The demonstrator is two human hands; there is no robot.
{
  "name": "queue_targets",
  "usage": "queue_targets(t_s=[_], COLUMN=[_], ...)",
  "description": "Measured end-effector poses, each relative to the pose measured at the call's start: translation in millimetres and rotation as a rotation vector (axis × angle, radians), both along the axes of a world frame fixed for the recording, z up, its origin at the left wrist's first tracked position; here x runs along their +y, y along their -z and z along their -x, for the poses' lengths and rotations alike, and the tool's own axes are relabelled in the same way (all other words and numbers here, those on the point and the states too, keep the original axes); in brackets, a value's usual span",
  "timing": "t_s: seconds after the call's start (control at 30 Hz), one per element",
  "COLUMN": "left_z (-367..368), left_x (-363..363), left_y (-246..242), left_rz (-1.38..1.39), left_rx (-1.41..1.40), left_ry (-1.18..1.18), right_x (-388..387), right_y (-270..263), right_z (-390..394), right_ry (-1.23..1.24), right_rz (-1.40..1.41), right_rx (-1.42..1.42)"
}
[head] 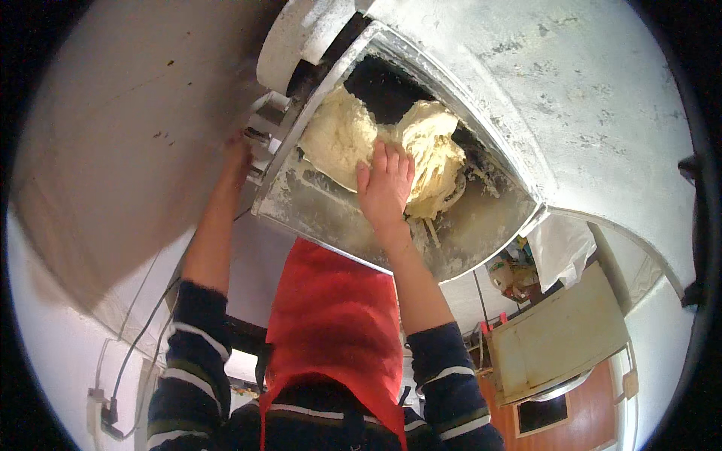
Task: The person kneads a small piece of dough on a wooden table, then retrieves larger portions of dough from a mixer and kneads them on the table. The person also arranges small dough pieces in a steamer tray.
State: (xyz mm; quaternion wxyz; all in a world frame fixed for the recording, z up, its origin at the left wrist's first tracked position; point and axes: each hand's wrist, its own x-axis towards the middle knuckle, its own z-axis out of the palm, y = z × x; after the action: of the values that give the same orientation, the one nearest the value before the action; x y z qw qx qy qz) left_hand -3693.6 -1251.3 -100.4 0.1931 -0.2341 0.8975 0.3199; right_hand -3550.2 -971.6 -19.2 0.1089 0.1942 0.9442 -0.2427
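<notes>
A large mass of pale, sticky dough [338,135] lies in the metal bowl of a dough mixer [338,217], in two lobes joined at the middle. My right hand [387,180] rests palm down on the dough between the lobes, its fingers slightly apart. The right lobe looks rough and stringy, the left one smoother. My left hand [240,151] is at the mixer's left outer side, by pale knobs or fittings [271,104]; its fingers are dark and blurred, so what they hold cannot be told.
A stained wall rises at the right and another wall [113,141] at the left. Cables run to a wall socket [97,403] at lower left. A plastic bag [558,248] hangs at the right, above a yellowish panel [564,338]. My red apron [338,315] is close to the bowl's front edge.
</notes>
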Motion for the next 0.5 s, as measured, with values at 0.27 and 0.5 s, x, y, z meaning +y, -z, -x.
queue_targets(t_s=[0.27,0.5], left_z=[-54.8,-4.5], left_x=[117.4,293.7], left_y=[-206.0,-51.6], left_rz=[-0.371,-0.267], left_rx=[0.339,-0.104], left_ry=[0.631,0.897], right_x=[41.8,68.4], right_y=[-9.0,4.7], right_z=[-8.6,-22.7], right_ry=[0.056,0.252], right_rz=[0.122,0.241], right_rx=[0.046,-0.15])
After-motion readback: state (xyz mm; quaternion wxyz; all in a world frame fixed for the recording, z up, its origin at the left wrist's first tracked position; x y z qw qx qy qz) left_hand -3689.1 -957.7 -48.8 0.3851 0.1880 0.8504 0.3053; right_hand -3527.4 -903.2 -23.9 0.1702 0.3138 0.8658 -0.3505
